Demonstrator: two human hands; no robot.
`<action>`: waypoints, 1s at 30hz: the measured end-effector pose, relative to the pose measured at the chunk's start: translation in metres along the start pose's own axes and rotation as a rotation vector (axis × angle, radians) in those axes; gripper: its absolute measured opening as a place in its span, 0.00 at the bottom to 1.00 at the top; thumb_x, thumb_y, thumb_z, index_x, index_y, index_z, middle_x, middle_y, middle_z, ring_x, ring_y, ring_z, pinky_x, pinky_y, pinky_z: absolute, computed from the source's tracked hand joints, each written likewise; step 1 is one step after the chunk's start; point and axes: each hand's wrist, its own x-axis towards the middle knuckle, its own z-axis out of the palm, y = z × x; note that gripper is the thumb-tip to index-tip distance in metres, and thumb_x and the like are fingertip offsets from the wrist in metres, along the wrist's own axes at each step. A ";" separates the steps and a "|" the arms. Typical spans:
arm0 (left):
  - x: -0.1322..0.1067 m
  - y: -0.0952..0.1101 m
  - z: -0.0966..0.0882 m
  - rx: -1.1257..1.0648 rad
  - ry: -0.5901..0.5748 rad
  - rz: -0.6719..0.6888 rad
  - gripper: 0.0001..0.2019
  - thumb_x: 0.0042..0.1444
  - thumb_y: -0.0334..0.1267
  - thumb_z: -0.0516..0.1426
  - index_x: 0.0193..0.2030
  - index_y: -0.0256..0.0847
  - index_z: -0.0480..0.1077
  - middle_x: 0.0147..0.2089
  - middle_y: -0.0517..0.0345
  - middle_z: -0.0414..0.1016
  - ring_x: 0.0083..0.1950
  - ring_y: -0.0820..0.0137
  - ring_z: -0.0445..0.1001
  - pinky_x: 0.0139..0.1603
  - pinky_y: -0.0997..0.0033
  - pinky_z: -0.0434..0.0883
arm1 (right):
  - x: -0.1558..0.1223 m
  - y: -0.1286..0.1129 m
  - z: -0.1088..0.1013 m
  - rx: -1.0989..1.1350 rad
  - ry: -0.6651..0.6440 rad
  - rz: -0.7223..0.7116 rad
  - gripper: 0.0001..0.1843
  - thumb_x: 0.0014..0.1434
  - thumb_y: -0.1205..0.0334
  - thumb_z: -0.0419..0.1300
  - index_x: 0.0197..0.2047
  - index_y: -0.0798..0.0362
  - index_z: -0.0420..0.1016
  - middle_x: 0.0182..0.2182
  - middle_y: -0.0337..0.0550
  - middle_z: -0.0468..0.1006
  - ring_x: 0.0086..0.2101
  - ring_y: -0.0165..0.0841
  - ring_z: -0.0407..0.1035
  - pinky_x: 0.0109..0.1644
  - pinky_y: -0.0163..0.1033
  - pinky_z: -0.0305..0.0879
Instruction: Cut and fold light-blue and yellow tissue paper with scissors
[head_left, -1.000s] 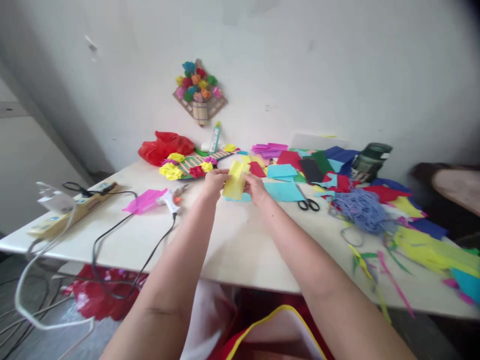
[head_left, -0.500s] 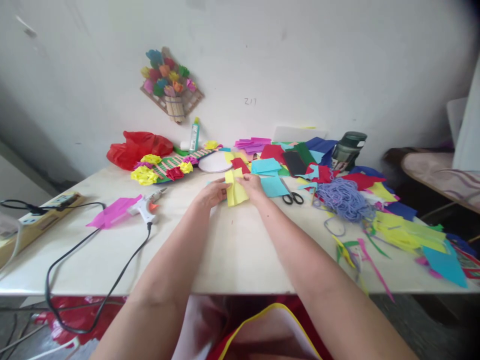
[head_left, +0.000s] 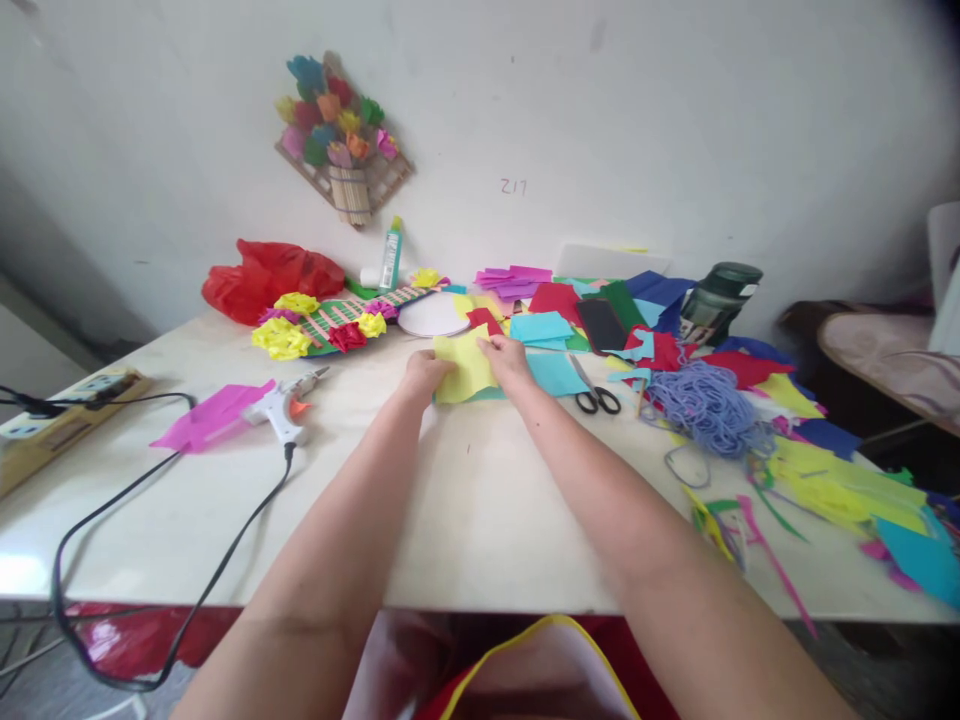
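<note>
A yellow sheet of crepe paper (head_left: 463, 366) is stretched between my two hands, above the white table. My left hand (head_left: 429, 374) is closed on its left edge, while my right hand (head_left: 507, 360) pinches its upper right corner. Under the sheet a strip of teal paper (head_left: 480, 394) shows. Just to the right lies a light blue paper piece (head_left: 556, 374) with black-handled scissors (head_left: 598, 400) on its edge. Behind my hands are a white disc (head_left: 433, 316) and a stack of light blue paper (head_left: 540, 328).
On the left are a glue gun (head_left: 282, 408) with a trailing black cable, magenta paper (head_left: 214, 416) and a power strip (head_left: 71, 422). A flower-decorated craft piece (head_left: 330, 325) lies at the back. Purple yarn (head_left: 701, 405), paper scraps and a dark bottle (head_left: 721, 300) crowd the right.
The yellow paper, creased and narrower before, is now spread wider and flatter between my hands. Teal paper shows beneath it. The camera view has shifted slightly.
</note>
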 end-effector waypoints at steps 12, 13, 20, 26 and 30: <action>0.007 0.003 -0.027 0.109 -0.038 -0.038 0.11 0.35 0.37 0.66 0.20 0.36 0.67 0.18 0.59 0.68 0.20 0.73 0.68 0.22 0.75 0.67 | -0.002 0.016 0.002 -0.095 -0.027 0.162 0.22 0.47 0.61 0.56 0.48 0.50 0.65 0.30 0.40 0.76 0.32 0.34 0.70 0.41 0.40 0.65; 0.006 0.004 -0.028 0.126 -0.031 -0.026 0.11 0.36 0.37 0.65 0.20 0.36 0.67 0.18 0.60 0.67 0.19 0.74 0.67 0.21 0.75 0.66 | -0.003 0.016 0.001 -0.107 -0.021 0.164 0.21 0.46 0.62 0.56 0.46 0.50 0.65 0.28 0.39 0.75 0.31 0.33 0.70 0.40 0.39 0.66; 0.009 0.003 -0.034 0.416 0.097 0.136 0.13 0.40 0.43 0.63 0.19 0.38 0.65 0.12 0.67 0.58 0.14 0.79 0.54 0.15 0.77 0.53 | -0.007 0.013 0.001 -0.057 0.077 0.196 0.12 0.41 0.67 0.60 0.29 0.51 0.60 0.27 0.36 0.71 0.30 0.30 0.69 0.39 0.38 0.66; 0.019 -0.003 -0.045 0.629 0.138 0.216 0.16 0.42 0.49 0.60 0.18 0.39 0.66 0.13 0.62 0.63 0.17 0.76 0.60 0.19 0.76 0.57 | -0.009 0.013 0.002 0.094 0.042 0.252 0.14 0.44 0.66 0.60 0.35 0.50 0.60 0.21 0.30 0.69 0.22 0.29 0.67 0.27 0.35 0.66; 0.021 -0.005 -0.051 0.643 0.135 0.197 0.16 0.45 0.50 0.57 0.19 0.39 0.68 0.14 0.61 0.64 0.18 0.74 0.62 0.21 0.75 0.60 | -0.011 0.012 0.001 0.160 -0.076 0.250 0.07 0.46 0.65 0.60 0.31 0.52 0.65 0.19 0.31 0.69 0.21 0.27 0.67 0.24 0.32 0.64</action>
